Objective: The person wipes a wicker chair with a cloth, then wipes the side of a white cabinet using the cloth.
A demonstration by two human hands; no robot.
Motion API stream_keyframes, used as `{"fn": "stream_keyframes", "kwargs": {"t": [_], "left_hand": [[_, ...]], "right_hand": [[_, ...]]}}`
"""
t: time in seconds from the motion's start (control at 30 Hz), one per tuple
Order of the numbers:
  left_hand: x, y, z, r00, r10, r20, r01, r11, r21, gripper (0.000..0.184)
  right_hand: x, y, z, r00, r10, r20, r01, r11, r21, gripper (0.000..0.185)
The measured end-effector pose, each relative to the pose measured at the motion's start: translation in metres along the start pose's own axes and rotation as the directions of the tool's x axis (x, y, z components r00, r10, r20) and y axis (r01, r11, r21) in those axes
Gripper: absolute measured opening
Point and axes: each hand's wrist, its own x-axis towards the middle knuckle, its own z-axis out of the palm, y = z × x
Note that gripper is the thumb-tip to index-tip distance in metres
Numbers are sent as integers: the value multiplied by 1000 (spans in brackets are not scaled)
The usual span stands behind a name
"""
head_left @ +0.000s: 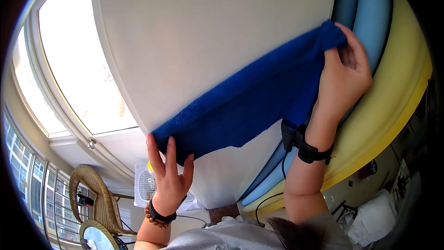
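A blue cloth (240, 97) is stretched slantwise across a white panel (208, 32), from lower left to upper right. My right hand (344, 74) grips its bunched upper right corner, fingers curled round the fabric. At the cloth's lower left end, my left hand (169, 176) has its fingers spread, with the fingertips touching the fabric near the corner. The cloth's lower edge hangs unevenly. Both wrists wear black bands, and the left one also has a beaded bracelet (155, 217).
Curved blue (374, 14) and yellow (402, 65) bands border the panel on the right. A bright window (78, 55) is at left, above a wicker chair (88, 180) and a round glass table (97, 237). A wire cage (144, 187) stands behind my left hand. A black cable (266, 199) runs near my right arm.
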Motion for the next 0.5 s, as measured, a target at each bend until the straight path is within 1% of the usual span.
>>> {"fn": "stream_keyframes", "kwargs": {"t": [0.03, 0.07, 0.1, 0.13, 0.17, 0.2, 0.23, 0.3, 0.33, 0.37, 0.4, 0.43, 0.47, 0.5], "left_hand": [[5, 2, -2, 1000, -3, -10, 3, 1000, -1, 65], [10, 5, -3, 1000, -5, -24, 5, 1000, 0, 65], [13, 5, -2, 999, -5, -43, 5, 1000, 4, 65], [11, 3, -2, 999, 18, -51, -17, 1000, 16, 66], [10, -1, 0, 998, 14, -54, -14, 1000, -1, 66], [8, -4, 1, 999, 8, -54, -9, 1000, -17, 66], [4, -6, 0, 999, -4, -49, 2, 1000, -30, 66], [6, -5, -4, 998, -27, -59, 20, 994, -104, 64], [6, -8, -6, 998, -22, -60, 17, 996, -83, 62], [7, -12, -6, 998, -2, -64, -8, 989, -145, 64], [8, -14, -9, 999, 1, -41, -8, 987, -161, 65], [8, -14, -11, 1000, -1, -15, -1, 983, -182, 66], [8, -14, -11, 1000, -16, 2, 16, 982, -189, 68], [8, -13, -11, 1000, -26, -2, 25, 982, -189, 67]], "right_hand": [[4, -7, 9, 1000, -18, 15, 19, 999, -40, 18], [4, -11, 18, 985, -164, 54, 170, 977, -130, 21], [-3, -19, 30, 947, -304, 102, 315, 942, -120, 27], [-17, -39, 42, 920, -359, 157, 377, 920, -103, 32], [-39, -62, 50, 923, -281, 262, 296, 955, -15, 31], [-63, -80, 58, 832, -364, 418, 351, 930, 112, 32], [-85, -92, 61, 707, -445, 549, 371, 895, 248, 34], [-122, -94, 64, 548, -571, 611, 476, 814, 333, 36], [-116, -89, 64, 595, -500, 630, 376, 865, 331, 37], [-97, -84, 54, 611, -452, 650, 419, 881, 219, 38], [-84, -70, 54, 714, -425, 556, 503, 864, 16, 41], [-72, -56, 53, 803, -390, 451, 517, 832, -202, 45], [-61, -52, 52, 885, -343, 316, 432, 857, -282, 44], [-54, -52, 51, 926, -287, 245, 359, 869, -339, 43]]}}
